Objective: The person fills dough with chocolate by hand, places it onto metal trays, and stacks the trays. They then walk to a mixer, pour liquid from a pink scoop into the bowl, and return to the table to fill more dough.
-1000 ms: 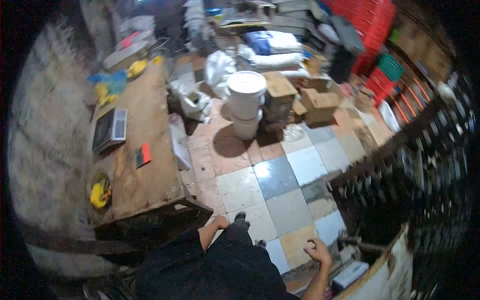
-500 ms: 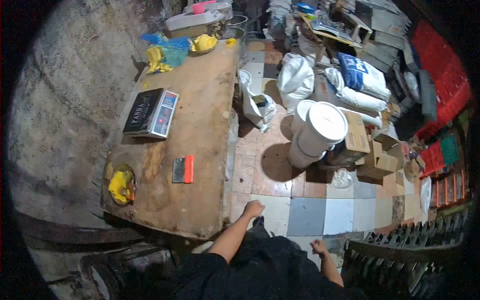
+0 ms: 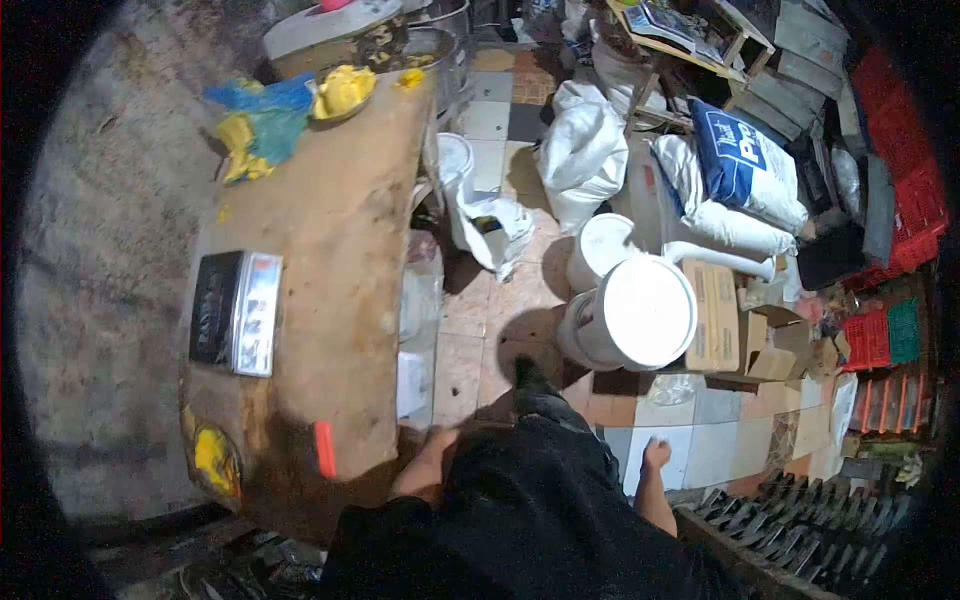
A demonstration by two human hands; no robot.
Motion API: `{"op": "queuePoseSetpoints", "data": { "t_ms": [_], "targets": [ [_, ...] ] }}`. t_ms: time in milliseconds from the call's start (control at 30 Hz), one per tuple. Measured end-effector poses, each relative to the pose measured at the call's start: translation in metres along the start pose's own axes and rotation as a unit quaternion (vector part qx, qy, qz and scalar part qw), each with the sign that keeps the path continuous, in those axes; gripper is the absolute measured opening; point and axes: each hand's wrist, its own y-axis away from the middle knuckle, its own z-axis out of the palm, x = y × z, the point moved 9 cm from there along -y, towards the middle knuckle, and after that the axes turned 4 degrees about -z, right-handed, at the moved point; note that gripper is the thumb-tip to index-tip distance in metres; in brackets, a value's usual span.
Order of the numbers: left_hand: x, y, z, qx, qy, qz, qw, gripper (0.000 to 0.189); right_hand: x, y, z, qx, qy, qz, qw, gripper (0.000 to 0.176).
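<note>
My left hand (image 3: 438,443) hangs low beside the right edge of the wooden table (image 3: 330,250), apart from anything I can see. Its fingers are too blurred and dark to read. Over the tiled floor at my right side, my right hand (image 3: 656,454) is loosely curled, with nothing visible in it. A red-edged scraper (image 3: 324,449) lies near the table's front edge, its dark part lost in shadow. Left of it sit a plate of yellow paste (image 3: 214,460) and a digital scale (image 3: 252,313). White lidded buckets (image 3: 650,310) stand ahead on the right.
Yellow dough-like stuff (image 3: 343,92) and a blue plastic bag (image 3: 275,125) lie at the table's far end. White sacks (image 3: 585,155), a cardboard box (image 3: 712,315) and a blue-white bag (image 3: 748,165) line the right. A dark slatted rack (image 3: 800,530) stands at lower right.
I have stepped forward: the table, scale and buckets sit nearer and lower in view. My left arm has swung back beside the table, and my right hand has come slightly forward.
</note>
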Motion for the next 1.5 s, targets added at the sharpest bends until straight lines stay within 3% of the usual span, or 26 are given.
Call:
{"op": "queuePoseSetpoints", "data": {
  "t_ms": [100, 133, 167, 200, 233, 267, 300, 333, 433, 500, 567, 600, 633, 767, 800, 867, 900, 933, 1000, 1067, 1100, 1233, 1300, 1333, 1433, 1500],
  "targets": [
    [0.023, -0.027, -0.038, -0.027, 0.078, -0.086, 0.993, 0.043, -0.169, -0.119, -0.015, 0.123, -0.038, -0.114, 0.985, 0.030],
    [0.034, -0.042, -0.051, -0.020, 0.094, -0.090, 0.991, 0.043, -0.227, -0.161, -0.008, 0.071, -0.151, -0.158, 0.973, 0.030],
    [0.042, -0.058, -0.064, -0.016, 0.110, -0.099, 0.989, 0.043, -0.285, -0.201, -0.006, 0.142, -0.153, -0.215, 0.954, 0.027],
    [0.055, -0.071, -0.077, -0.011, 0.123, -0.107, 0.987, 0.044, -0.357, -0.230, -0.011, 0.082, -0.097, -0.183, 0.975, 0.025],
    [0.065, -0.089, -0.087, -0.010, 0.140, -0.114, 0.983, 0.044, -0.405, -0.273, 0.008, 0.088, -0.182, -0.187, 0.961, 0.023],
    [0.079, -0.106, -0.099, -0.006, 0.152, -0.120, 0.981, 0.044, -0.495, -0.281, -0.011, 0.098, -0.162, -0.301, 0.935, 0.022],
    [0.095, -0.124, -0.109, -0.004, 0.162, -0.123, 0.979, 0.045, -0.537, -0.318, 0.016, 0.098, -0.260, -0.304, 0.911, 0.020],
    [0.105, -0.144, -0.115, -0.002, 0.168, -0.126, 0.978, 0.045, -0.597, -0.335, 0.027, 0.075, -0.270, -0.333, 0.901, 0.020],
    [0.127, -0.202, -0.129, -0.001, 0.169, -0.124, 0.978, 0.047, -0.763, -0.329, 0.048, -0.008, -0.243, -0.439, 0.865, 0.019],
    [0.142, -0.241, -0.146, -0.006, 0.157, -0.117, 0.981, 0.048, -0.836, -0.309, 0.075, -0.093, -0.264, -0.434, 0.857, 0.016],
    [0.160, -0.290, -0.166, -0.013, 0.142, -0.103, 0.984, 0.049, -0.868, -0.309, 0.150, -0.140, -0.271, -0.420, 0.855, 0.014],
    [0.171, -0.317, -0.176, -0.017, 0.141, -0.099, 0.985, 0.050, -0.888, -0.302, 0.189, -0.203, -0.228, -0.500, 0.810, 0.021],
    [0.182, -0.344, -0.188, -0.020, 0.143, -0.098, 0.985, 0.050, -0.895, -0.296, 0.221, -0.197, -0.150, -0.544, 0.802, 0.031],
    [0.218, -0.449, -0.242, -0.027, 0.190, -0.119, 0.974, 0.053, -0.908, -0.327, 0.308, -0.350, -0.027, -0.585, 0.731, 0.041],
    [0.221, -0.473, -0.248, -0.038, 0.273, -0.159, 0.948, 0.054, -0.889, -0.357, 0.334, -0.380, -0.015, -0.525, 0.761, 0.042],
    [0.235, -0.524, -0.255, -0.060, 0.486, -0.251, 0.835, 0.055, -0.845, -0.424, 0.377, -0.483, 0.037, -0.371, 0.792, 0.041],
    [0.247, -0.552, -0.270, -0.049, 0.496, -0.259, 0.828, 0.056, -0.828, -0.456, 0.387, -0.412, 0.047, -0.399, 0.818, 0.042],
    [0.268, -0.578, -0.308, -0.010, 0.414, -0.240, 0.878, 0.053, -0.794, -0.490, 0.413, -0.322, -0.090, -0.497, 0.801, 0.036],
    [0.327, -0.636, -0.381, 0.044, 0.291, -0.187, 0.937, 0.047, -0.760, -0.525, 0.427, -0.398, 0.004, -0.366, 0.841, 0.033],
    [0.404, -0.682, -0.460, 0.078, 0.205, -0.130, 0.967, 0.040, -0.757, -0.542, 0.450, -0.468, 0.049, -0.265, 0.841, 0.030],
    [0.436, -0.700, -0.486, 0.083, 0.257, -0.114, 0.956, 0.037, -0.755, -0.545, 0.465, -0.500, 0.065, -0.220, 0.835, 0.028],
    [0.549, -0.812, -0.548, 0.120, 0.326, -0.068, 0.935, 0.029, -0.832, -0.599, 0.496, -0.553, 0.093, -0.140, 0.816, 0.022],
    [0.559, -0.892, -0.497, 0.018, 0.344, -0.056, 0.937, 0.027, -0.892, -0.651, 0.513, -0.549, 0.101, -0.162, 0.814, 0.020],
    [0.565, -0.907, -0.501, -0.035, 0.349, -0.050, 0.935, 0.026, -0.923, -0.678, 0.526, -0.541, 0.103, -0.185, 0.814, 0.019],
    [0.568, -0.891, -0.600, 0.092, 0.300, -0.070, 0.947, 0.028, -1.047, -0.762, 0.571, -0.474, 0.097, -0.316, 0.816, 0.017],
    [0.493, -0.931, -0.555, 0.140, 0.190, -0.089, 0.968, 0.035, -1.160, -0.807, 0.598, -0.399, 0.065, -0.440, 0.802, 0.016]
  ]
}}
